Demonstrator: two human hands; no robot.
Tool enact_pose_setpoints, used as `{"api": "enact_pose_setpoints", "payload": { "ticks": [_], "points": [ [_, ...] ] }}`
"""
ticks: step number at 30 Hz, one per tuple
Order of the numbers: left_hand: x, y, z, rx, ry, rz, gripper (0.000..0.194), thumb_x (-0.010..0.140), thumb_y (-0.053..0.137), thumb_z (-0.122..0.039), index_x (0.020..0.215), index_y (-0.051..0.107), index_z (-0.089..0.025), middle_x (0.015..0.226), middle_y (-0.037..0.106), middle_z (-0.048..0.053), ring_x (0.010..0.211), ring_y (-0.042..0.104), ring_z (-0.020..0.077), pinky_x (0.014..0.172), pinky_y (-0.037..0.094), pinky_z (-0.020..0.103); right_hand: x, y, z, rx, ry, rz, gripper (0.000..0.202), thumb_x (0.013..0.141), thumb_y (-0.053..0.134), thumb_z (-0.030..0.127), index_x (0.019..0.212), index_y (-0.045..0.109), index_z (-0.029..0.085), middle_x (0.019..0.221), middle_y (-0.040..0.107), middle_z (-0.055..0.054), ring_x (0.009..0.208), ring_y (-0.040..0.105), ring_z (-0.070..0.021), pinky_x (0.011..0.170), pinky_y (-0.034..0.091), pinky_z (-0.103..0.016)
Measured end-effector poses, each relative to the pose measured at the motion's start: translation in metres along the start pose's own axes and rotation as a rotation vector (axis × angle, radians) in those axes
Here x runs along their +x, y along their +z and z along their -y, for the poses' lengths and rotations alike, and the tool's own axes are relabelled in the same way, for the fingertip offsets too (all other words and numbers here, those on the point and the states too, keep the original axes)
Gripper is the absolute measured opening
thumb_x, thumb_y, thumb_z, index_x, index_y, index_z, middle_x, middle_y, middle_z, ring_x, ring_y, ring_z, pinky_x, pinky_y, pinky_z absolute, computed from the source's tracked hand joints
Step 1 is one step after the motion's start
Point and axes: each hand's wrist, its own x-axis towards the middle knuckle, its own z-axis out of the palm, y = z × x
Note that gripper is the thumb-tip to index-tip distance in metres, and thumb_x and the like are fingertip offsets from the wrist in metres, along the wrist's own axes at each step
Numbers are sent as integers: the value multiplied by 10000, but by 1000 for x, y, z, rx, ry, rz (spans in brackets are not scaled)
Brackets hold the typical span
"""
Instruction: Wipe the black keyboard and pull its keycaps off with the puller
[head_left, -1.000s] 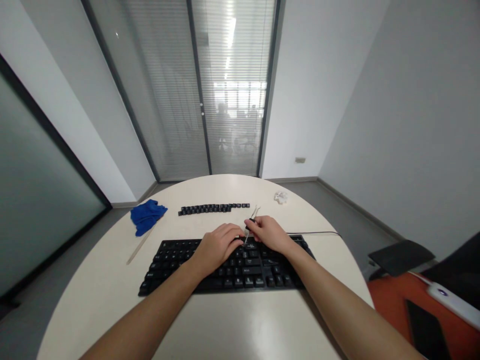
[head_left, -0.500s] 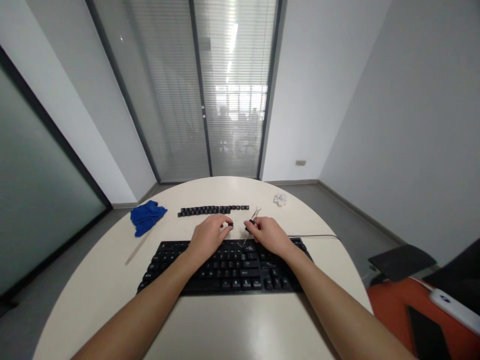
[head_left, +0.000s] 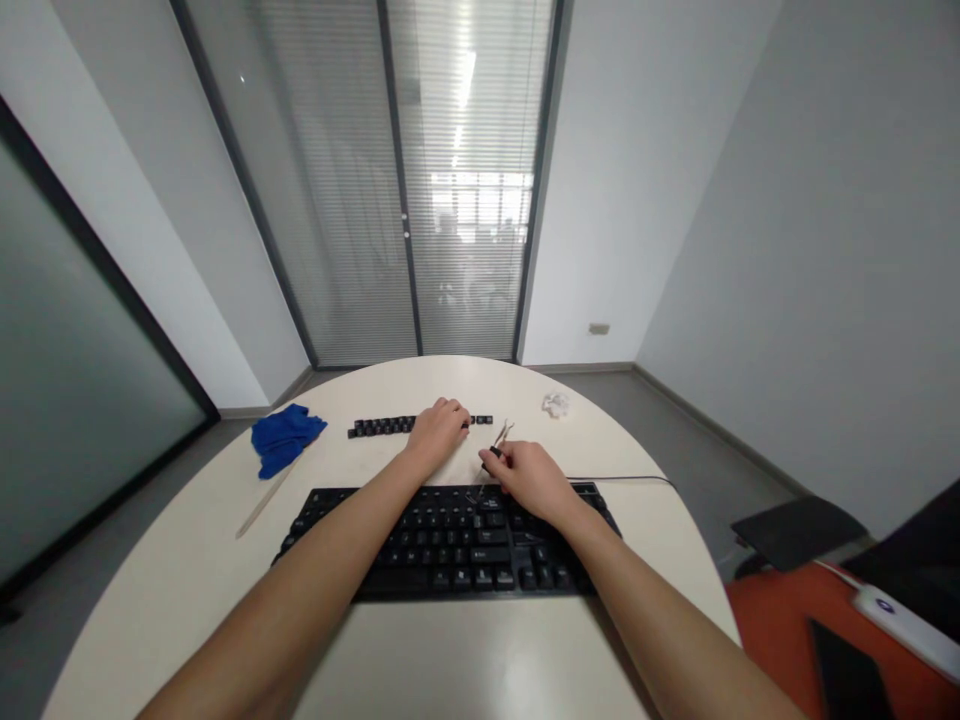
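My left hand (head_left: 438,436) reaches over the keyboard to the rows of loose black keycaps (head_left: 381,426). Its fingers are closed on a small black keycap (head_left: 466,425) near the right part of the rows. My right hand (head_left: 531,474) pinches the dark middle of a wire keycap puller (head_left: 503,434), which is tilted above the keyboard's back edge; thin wire ends show on both sides of the grip. Under both forearms lies the black keyboard (head_left: 450,540), with keys gone from its back part.
A crumpled blue cloth (head_left: 285,438) and a thin wooden stick (head_left: 262,502) lie at the left. White crumpled tissue (head_left: 556,404) sits at the back right. The keyboard's cable (head_left: 622,478) runs right across the round table (head_left: 465,660). An orange chair (head_left: 772,610) holding a white power strip stands at the right.
My left hand has moved forward with the keycap, from above the keyboard's back edge to the keycap rows. My right hand still holds the puller, in nearly the same place.
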Motion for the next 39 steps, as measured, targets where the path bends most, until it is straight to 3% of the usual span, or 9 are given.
{"api": "enact_pose_setpoints", "payload": {
  "ticks": [10, 27, 33, 39],
  "points": [
    [1, 17, 7, 14, -17, -10, 126, 905, 599, -231, 997, 683, -212, 1064, 651, 73, 1067, 516, 247, 882, 466, 349, 1, 1, -3, 5, -2, 4, 454, 953, 490, 480, 610, 571, 194, 596, 666, -46, 558, 571, -154, 570, 329, -249],
    [-3, 17, 4, 63, -50, -3, 158, 916, 578, -246, 1047, 643, -186, 1078, 647, 96, 1104, 501, 264, 862, 481, 357, 0, -1, 1, -4, 17, 3, 447, 946, 490, 478, 607, 567, 197, 595, 666, -53, 560, 578, -165, 570, 342, -256],
    [-4, 11, 2, 56, -68, 10, 206, 910, 580, -236, 1107, 617, -188, 1130, 624, 104, 1136, 483, 259, 898, 471, 355, 1, -1, 1, -2, 21, 0, 454, 945, 488, 486, 602, 565, 198, 589, 658, -49, 567, 574, -169, 572, 338, -260],
    [-12, -9, -6, 30, -101, 21, 225, 910, 579, -265, 1124, 599, -197, 1150, 618, 97, 1133, 500, 257, 907, 471, 354, 1, -14, -8, 58, -81, -10, 475, 969, 443, 516, 652, 578, 188, 569, 621, -15, 553, 541, -153, 557, 319, -258]
  ]
}}
